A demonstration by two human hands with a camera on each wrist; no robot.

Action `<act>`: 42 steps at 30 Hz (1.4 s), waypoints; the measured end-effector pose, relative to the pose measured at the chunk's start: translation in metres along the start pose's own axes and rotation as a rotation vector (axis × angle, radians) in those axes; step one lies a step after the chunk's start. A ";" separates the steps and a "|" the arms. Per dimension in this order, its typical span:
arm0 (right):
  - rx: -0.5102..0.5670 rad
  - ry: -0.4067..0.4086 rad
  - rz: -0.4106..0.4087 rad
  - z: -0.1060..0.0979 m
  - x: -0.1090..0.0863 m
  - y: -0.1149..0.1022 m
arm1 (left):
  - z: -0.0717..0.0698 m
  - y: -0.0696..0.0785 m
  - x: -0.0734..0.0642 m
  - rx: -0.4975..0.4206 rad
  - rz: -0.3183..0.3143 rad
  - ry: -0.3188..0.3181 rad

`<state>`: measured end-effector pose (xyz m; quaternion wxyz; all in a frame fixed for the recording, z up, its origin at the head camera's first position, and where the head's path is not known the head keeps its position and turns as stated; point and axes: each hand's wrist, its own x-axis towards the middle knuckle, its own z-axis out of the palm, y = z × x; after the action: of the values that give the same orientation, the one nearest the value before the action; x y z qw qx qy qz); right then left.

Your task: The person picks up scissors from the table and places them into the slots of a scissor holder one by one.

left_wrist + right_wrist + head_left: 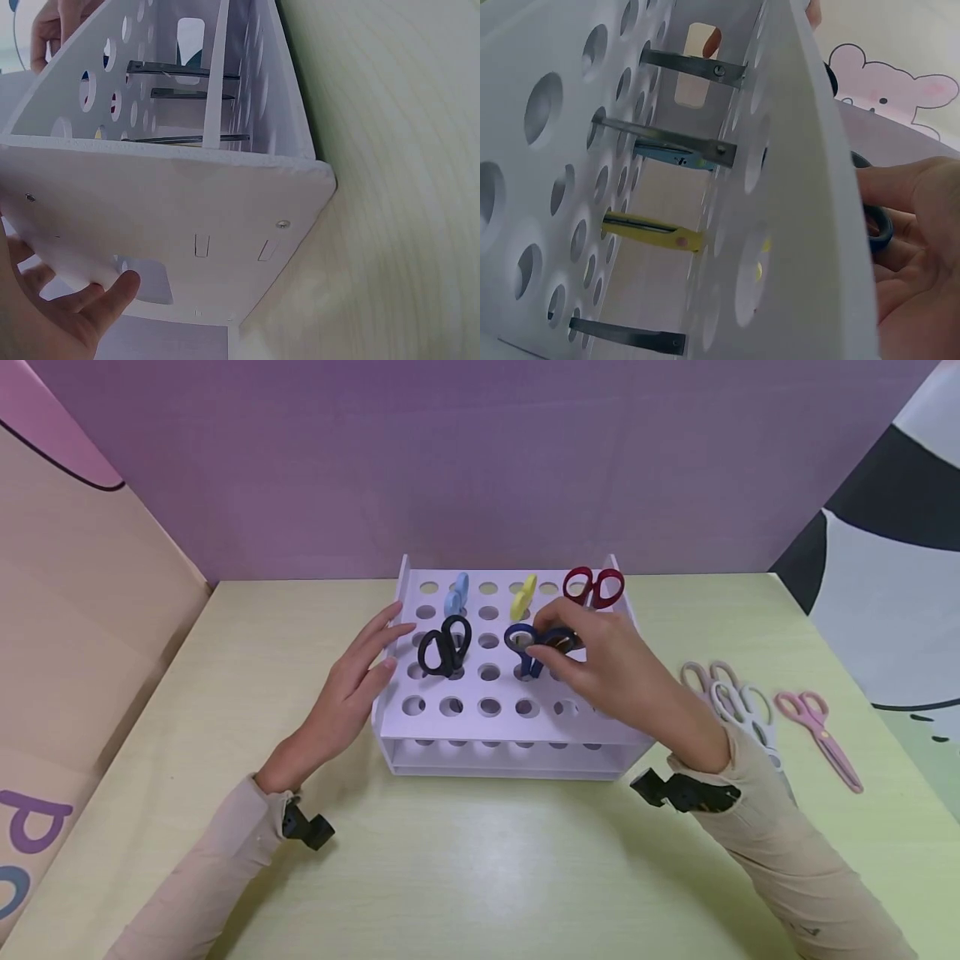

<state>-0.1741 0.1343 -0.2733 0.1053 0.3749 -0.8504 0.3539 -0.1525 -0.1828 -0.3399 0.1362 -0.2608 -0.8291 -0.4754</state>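
A white rack with rows of round holes stands on the table. My right hand pinches the handle of the dark blue scissors, whose blades pass down through a hole. Along the rack's left side rests my left hand, fingers extended and touching its side panel. Black scissors, light blue scissors, yellow scissors and red scissors stand in other holes, handles up. Under the top board, the right wrist view shows their blades, including the yellow blade.
To the right of the rack lie white scissors, partly under my right forearm, mauve scissors beside them and pink scissors. A purple panel rises behind the rack. The pale wooden table extends in front.
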 end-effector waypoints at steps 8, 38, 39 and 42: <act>-0.064 -0.023 0.035 -0.004 -0.010 0.002 | 0.001 -0.003 0.001 0.018 0.005 -0.001; -0.186 0.233 -0.049 -0.035 -0.074 0.016 | 0.001 -0.004 0.000 0.021 0.013 0.006; -0.182 0.250 -0.046 -0.036 -0.077 0.019 | 0.001 -0.004 0.000 0.020 0.014 0.005; -0.164 0.315 -0.023 -0.042 -0.086 0.025 | 0.001 -0.004 0.000 0.028 0.013 0.005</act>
<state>-0.1362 0.2229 -0.2942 0.2717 0.3147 -0.8449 0.3366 -0.1551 -0.1839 -0.3434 0.1448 -0.2631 -0.8336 -0.4637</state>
